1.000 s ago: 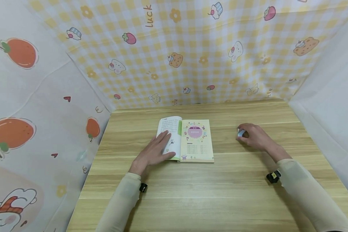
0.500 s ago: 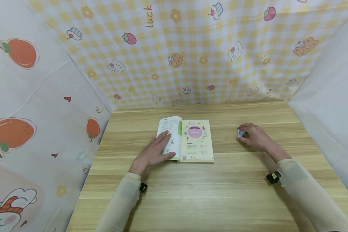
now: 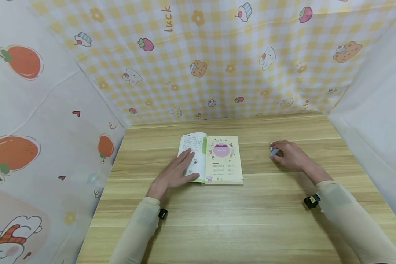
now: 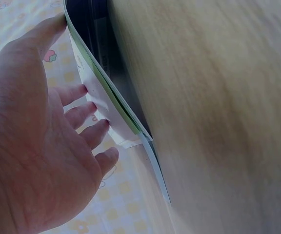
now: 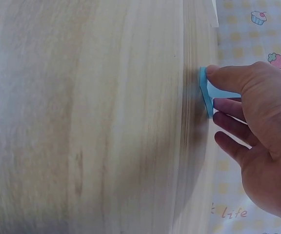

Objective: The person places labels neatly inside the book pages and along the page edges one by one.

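Observation:
An open book [image 3: 222,161] lies on the table, a white text page at its left and a yellow page with a pink circle at its right. The left hand [image 3: 174,173] rests on the left page with its fingers spread; in the left wrist view the fingertips of that hand [image 4: 48,126] touch the page. To the right of the book, the right hand [image 3: 292,157] holds a small light-blue piece [image 3: 274,151] between thumb and fingers at the tabletop. The right wrist view shows the blue piece [image 5: 206,92] thin and edge-on, beside the fingers of the right hand [image 5: 267,126].
The wood-grain table [image 3: 217,227] extends around the book and both hands. A yellow checked cloth [image 3: 231,47] hangs behind it, with a white printed cloth [image 3: 62,146] at the left and a plain white one [image 3: 376,110] at the right. A black band sits at each wrist.
The head view has shifted very slightly. Both hands, the book and the blue piece look unmoved otherwise.

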{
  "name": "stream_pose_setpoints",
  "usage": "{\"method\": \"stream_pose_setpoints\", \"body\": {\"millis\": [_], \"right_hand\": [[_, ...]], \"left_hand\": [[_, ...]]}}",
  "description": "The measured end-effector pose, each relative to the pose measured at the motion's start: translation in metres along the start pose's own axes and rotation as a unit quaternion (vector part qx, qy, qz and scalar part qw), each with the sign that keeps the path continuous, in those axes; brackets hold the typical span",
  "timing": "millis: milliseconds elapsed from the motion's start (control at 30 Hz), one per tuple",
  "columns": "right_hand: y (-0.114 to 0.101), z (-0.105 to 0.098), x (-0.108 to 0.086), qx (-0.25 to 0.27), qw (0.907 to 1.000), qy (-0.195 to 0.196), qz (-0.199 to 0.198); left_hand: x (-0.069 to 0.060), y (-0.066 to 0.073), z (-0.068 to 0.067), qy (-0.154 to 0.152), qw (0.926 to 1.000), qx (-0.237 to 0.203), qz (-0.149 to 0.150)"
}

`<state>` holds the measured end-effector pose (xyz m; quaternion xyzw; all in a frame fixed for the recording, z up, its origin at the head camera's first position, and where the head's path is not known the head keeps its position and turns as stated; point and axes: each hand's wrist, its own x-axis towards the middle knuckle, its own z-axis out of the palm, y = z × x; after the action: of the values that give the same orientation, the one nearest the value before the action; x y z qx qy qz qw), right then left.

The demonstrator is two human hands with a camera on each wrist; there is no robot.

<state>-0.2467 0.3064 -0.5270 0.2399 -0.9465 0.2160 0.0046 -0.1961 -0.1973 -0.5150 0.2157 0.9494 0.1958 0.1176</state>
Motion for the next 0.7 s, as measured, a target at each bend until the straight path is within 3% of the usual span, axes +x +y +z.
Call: {"method": "stream_pose_setpoints", "body": {"millis": [700], "right_hand": [[0.0002, -0.0009, 0.0007, 0.016, 0.9998, 0.010, -0.008]], "left_hand": [[-0.0011, -0.0003, 0.0003, 0.003, 1.0000, 0.003, 0.004]]}}
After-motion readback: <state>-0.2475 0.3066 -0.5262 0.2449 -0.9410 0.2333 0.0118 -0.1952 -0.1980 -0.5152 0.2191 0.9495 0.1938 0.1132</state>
